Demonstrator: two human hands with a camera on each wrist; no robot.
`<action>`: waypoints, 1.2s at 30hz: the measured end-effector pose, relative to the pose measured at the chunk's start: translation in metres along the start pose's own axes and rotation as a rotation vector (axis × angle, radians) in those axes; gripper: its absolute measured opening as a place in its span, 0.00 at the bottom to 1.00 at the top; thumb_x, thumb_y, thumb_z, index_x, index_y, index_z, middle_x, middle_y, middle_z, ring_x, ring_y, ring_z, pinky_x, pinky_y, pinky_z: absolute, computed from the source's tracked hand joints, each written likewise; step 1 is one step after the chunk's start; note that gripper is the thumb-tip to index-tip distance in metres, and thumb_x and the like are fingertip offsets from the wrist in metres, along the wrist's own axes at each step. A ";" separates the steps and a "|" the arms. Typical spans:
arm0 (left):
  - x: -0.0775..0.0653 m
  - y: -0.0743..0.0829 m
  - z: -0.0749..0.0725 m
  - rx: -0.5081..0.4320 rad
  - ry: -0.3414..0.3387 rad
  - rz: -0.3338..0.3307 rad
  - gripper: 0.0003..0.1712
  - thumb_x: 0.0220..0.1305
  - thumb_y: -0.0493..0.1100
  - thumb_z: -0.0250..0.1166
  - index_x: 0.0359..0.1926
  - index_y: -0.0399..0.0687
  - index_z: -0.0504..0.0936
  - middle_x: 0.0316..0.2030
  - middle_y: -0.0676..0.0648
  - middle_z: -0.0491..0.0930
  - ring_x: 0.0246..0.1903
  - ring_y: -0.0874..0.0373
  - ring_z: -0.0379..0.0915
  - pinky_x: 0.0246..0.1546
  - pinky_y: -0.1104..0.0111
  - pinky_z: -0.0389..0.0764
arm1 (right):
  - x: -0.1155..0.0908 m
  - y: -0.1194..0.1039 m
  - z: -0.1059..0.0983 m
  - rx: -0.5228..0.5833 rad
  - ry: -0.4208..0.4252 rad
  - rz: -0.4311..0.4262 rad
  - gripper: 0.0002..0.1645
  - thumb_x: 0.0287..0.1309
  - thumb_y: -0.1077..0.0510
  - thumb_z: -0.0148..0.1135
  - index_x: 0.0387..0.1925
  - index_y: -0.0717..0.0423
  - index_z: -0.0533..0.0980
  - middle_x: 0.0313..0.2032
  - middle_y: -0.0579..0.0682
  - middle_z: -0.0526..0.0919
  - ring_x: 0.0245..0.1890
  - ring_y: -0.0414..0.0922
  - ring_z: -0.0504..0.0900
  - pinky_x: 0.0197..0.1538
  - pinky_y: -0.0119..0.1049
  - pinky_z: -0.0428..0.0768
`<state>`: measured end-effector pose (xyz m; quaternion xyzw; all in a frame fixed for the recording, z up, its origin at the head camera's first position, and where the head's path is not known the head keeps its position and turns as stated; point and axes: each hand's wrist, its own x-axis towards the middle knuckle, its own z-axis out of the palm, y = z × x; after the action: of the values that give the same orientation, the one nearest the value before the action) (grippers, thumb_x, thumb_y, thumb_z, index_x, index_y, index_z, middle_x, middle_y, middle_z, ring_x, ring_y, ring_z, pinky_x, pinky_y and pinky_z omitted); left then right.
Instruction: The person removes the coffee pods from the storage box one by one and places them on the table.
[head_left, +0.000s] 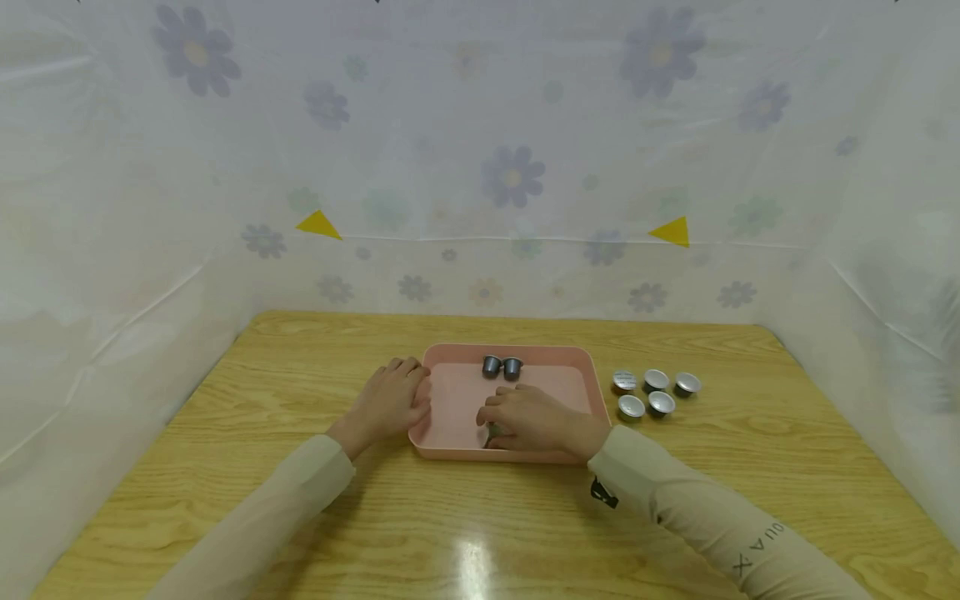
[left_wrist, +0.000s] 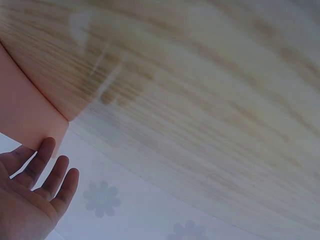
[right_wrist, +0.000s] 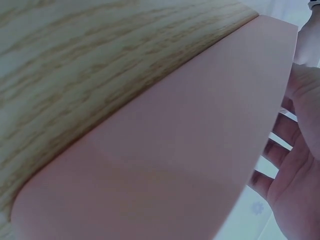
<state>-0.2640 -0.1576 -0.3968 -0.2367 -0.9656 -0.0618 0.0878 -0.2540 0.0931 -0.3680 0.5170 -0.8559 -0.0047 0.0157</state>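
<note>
A shallow pink tray lies on the wooden table. At its left rim rests my left hand; in the left wrist view, loosely extended fingers touch the tray wall. My right hand reaches over the tray's right side and pinches a dark greenish coffee capsule near the front wall; the fingers partly cover it. Two dark coffee capsules lie side by side near the tray's back wall. In the right wrist view the tray wall hides some of the right fingers and the capsule.
Several coffee capsules with silvery lids stand on the table to the right of the tray. A white flowered curtain encloses the back and sides, with two yellow triangles on it.
</note>
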 end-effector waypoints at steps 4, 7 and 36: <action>0.000 -0.001 0.001 0.005 0.000 0.003 0.25 0.58 0.51 0.58 0.53 0.41 0.74 0.50 0.45 0.73 0.52 0.46 0.67 0.50 0.52 0.73 | 0.001 0.002 0.002 0.006 0.021 -0.018 0.15 0.53 0.46 0.62 0.42 0.45 0.77 0.39 0.40 0.81 0.36 0.38 0.74 0.38 0.31 0.75; 0.000 -0.001 0.002 0.004 -0.001 0.002 0.25 0.58 0.51 0.58 0.53 0.42 0.74 0.50 0.45 0.73 0.52 0.46 0.67 0.50 0.52 0.72 | 0.002 0.003 0.003 0.012 0.041 -0.032 0.14 0.53 0.48 0.63 0.41 0.47 0.78 0.38 0.40 0.81 0.34 0.39 0.73 0.37 0.31 0.75; 0.000 0.000 0.000 0.009 -0.004 0.010 0.25 0.58 0.50 0.58 0.53 0.41 0.74 0.51 0.44 0.73 0.52 0.46 0.68 0.50 0.53 0.73 | 0.007 0.001 0.003 0.007 0.019 -0.058 0.14 0.51 0.53 0.65 0.42 0.47 0.79 0.42 0.42 0.81 0.41 0.40 0.73 0.42 0.33 0.74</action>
<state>-0.2638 -0.1581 -0.3968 -0.2412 -0.9649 -0.0565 0.0871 -0.2586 0.0873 -0.3711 0.5416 -0.8404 0.0028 0.0218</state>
